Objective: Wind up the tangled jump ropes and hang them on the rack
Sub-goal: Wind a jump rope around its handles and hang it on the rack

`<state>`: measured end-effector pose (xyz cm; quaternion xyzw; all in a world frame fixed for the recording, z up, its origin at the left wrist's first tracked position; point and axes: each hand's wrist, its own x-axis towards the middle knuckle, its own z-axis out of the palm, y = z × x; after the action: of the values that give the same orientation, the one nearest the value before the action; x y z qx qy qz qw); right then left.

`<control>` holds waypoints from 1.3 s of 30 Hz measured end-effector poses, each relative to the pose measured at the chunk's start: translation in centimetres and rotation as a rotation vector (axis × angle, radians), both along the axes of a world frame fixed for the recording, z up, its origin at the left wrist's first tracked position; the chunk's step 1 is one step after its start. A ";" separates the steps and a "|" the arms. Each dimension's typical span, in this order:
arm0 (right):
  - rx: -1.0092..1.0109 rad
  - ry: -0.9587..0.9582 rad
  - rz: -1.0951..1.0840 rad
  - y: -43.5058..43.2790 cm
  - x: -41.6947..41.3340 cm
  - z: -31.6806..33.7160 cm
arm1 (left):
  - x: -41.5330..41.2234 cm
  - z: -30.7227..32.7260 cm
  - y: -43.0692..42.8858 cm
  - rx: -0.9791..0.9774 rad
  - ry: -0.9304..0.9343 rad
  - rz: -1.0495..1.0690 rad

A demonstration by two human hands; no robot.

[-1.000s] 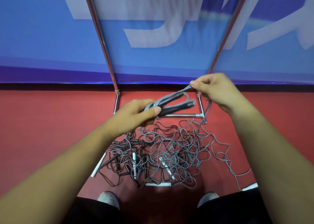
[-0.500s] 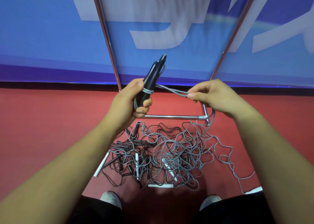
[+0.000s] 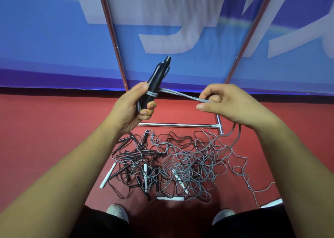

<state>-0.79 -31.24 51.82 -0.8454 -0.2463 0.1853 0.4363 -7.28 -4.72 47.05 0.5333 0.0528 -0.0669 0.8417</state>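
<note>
a second ago the pair of handles lay almost level between your hands; now they stand up, much as they did half a second back, and both hands sit nearly where they were then. your left hand (image 3: 130, 109) is curled tight round the lower ends of the black handles (image 3: 157, 77), held side by side in the air above the floor. their long axis runs up and a little to the right, with the tips pointing toward the blue banner (image 3: 54, 39). a few turns of the grey cord (image 3: 180, 94) circle them just beside your thumb, and from there it crosses to your right hand (image 3: 233, 104), which pinches it between thumb and fingertips. below that hand the cord drops to the tangled pile of ropes (image 3: 180, 162) on the red floor (image 3: 54, 129), between the low bar of the rack (image 3: 173, 124) and your shoes (image 3: 117, 212).
</note>
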 end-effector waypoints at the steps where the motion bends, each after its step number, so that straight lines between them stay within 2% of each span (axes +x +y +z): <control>1: -0.004 -0.004 0.007 0.0 -0.1 0.0 | 0.0 0.0 -0.1 0.013 0.000 -0.002; 5: -0.050 -0.026 -0.017 0.0 -0.5 0.2 | 0.2 0.0 -0.2 0.069 0.009 0.008; 10: -0.110 -0.076 -0.020 0.3 -0.7 0.4 | 0.4 -0.1 -0.2 0.047 0.079 0.044; 15: -0.140 -0.073 -0.018 1.3 -1.5 1.0 | 0.9 -0.2 -0.2 0.132 0.098 0.101; 21: -0.455 -0.339 -0.030 1.7 -2.1 2.0 | 1.1 -0.8 0.4 0.355 0.097 0.114; 24: -0.378 -0.261 0.011 2.3 -2.5 2.6 | 1.2 -1.3 0.9 0.629 0.073 0.100; 28: -0.229 -0.141 0.013 4.0 -3.1 2.9 | 1.1 -1.9 0.6 1.254 -0.036 -0.055; 29: -0.178 -0.116 -0.008 4.1 -3.0 2.9 | 1.0 -1.9 0.4 1.345 -0.066 -0.074; 32: -0.047 -0.064 -0.083 4.0 -2.4 3.0 | 0.8 -1.6 -0.2 1.391 -0.079 -0.084; 36: -0.018 -0.059 -0.089 4.0 -2.1 2.8 | 0.6 -1.5 -1.4 1.475 -0.098 -0.168; 39: -0.020 -0.057 -0.085 3.4 -1.5 3.0 | 0.4 -1.8 -1.8 1.392 -0.117 -0.327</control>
<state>-2.31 -27.79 54.83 -0.8644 -0.2205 0.1449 0.4280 -6.92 -6.49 45.25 0.9501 -0.0426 -0.1145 0.2871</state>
